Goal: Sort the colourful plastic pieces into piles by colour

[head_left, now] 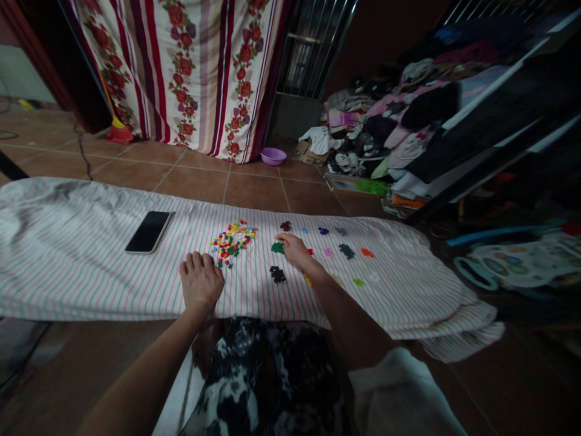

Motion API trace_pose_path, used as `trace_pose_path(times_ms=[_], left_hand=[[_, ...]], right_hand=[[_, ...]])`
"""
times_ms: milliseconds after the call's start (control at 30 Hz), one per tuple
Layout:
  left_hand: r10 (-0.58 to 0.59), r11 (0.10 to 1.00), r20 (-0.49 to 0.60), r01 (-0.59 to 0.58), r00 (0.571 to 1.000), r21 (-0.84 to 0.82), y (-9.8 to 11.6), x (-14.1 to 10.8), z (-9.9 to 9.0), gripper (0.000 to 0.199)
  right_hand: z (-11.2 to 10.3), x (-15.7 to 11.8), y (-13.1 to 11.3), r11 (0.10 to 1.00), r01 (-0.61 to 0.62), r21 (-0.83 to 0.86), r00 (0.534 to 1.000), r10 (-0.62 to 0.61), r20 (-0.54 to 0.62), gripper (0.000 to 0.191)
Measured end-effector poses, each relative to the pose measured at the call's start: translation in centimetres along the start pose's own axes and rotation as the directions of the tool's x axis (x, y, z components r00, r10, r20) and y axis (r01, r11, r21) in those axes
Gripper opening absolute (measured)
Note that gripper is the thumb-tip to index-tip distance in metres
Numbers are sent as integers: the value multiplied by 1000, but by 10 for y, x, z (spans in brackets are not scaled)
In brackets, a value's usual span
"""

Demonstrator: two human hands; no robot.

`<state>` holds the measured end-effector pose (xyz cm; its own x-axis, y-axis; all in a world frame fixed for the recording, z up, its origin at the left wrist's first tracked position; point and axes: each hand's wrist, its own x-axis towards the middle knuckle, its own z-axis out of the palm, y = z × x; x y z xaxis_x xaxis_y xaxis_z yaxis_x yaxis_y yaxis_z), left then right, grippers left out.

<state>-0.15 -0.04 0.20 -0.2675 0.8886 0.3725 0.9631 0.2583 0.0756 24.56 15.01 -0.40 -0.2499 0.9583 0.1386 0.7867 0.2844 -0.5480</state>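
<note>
My left hand rests palm down on the striped cloth, its fingers slightly apart and holding nothing. Just beyond it lies a mixed heap of small colourful beads. Above a small pile of green beads hovers my right hand, thumb and forefinger pinched together; whatever is between them is too small to make out. Nearby are sorted piles: dark brown beads, black beads, grey beads, orange beads, pink beads and lime beads. My right hand and forearm partly cover red and yellow ones.
A smartphone lies on the striped cloth at the left. Beyond the long low surface are a purple basin, a floral curtain and a broom. Heaped clothes fill the back right.
</note>
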Motion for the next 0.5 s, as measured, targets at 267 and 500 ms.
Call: trace_pose_path(times_ms=[267,500], left_hand=[[-3,1000,9,3,1000,17,1,0,-1,33],[8,1000,-7,-8,1000,12,0,1,-3,32]], right_hand=[[-10,3,-11,996,51,-78,998,-54,-41,35],[3,6,-51,978,172,-116,985,-169,34,27]])
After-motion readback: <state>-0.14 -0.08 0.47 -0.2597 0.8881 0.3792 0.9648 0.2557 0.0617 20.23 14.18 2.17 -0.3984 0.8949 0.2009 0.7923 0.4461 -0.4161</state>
